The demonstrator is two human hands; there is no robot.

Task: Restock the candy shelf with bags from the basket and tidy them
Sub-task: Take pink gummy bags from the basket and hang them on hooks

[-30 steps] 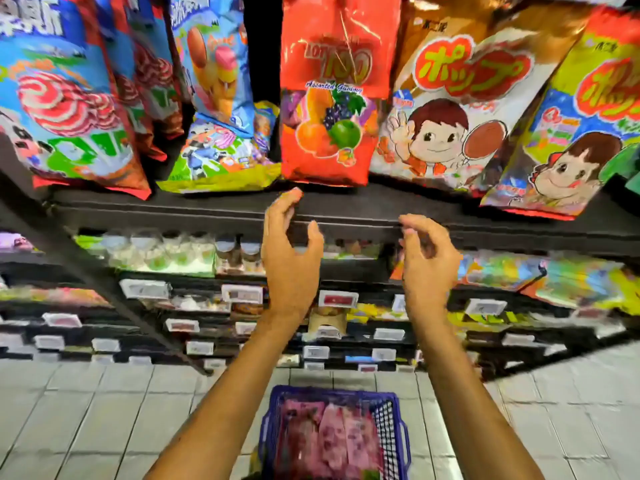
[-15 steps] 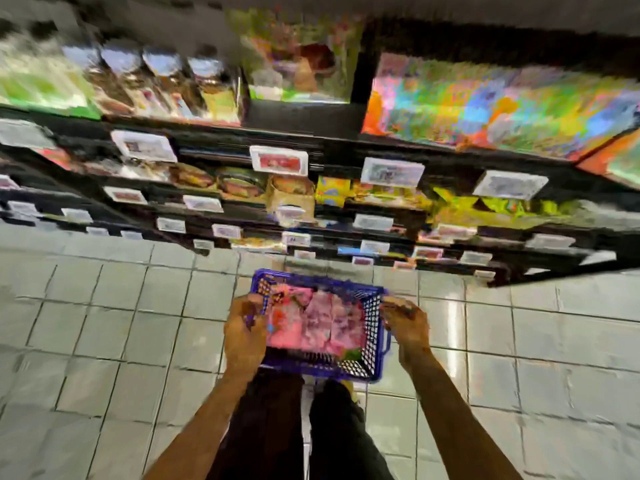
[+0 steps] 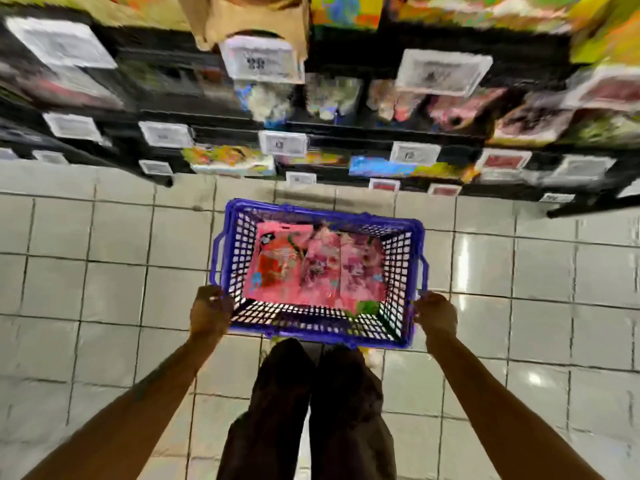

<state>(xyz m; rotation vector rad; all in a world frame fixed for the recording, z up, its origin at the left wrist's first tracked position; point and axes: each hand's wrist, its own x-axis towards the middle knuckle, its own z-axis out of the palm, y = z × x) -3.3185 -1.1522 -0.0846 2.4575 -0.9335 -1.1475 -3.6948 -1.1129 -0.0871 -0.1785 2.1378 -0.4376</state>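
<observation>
A blue plastic basket (image 3: 403, 271) sits low over the tiled floor, just in front of my legs. Inside it lie pink and red candy bags (image 3: 313, 265), side by side. My left hand (image 3: 210, 311) is closed on the basket's near left corner. At the near right corner, my right hand (image 3: 437, 314) grips the rim. The candy shelves (image 3: 346, 133) run across the top of the view, blurred, with white price tags along their black edges.
Grey floor tiles (image 3: 104, 289) spread to the left and right of the basket. The lowest black shelf edge (image 3: 571, 209) juts out just beyond the basket. My dark trouser legs (image 3: 311, 410) stand directly behind the basket.
My hands dropped from the upper shelf edge down to the basket and took hold of its two near corners. The view tilted from the hanging bags down to the floor.
</observation>
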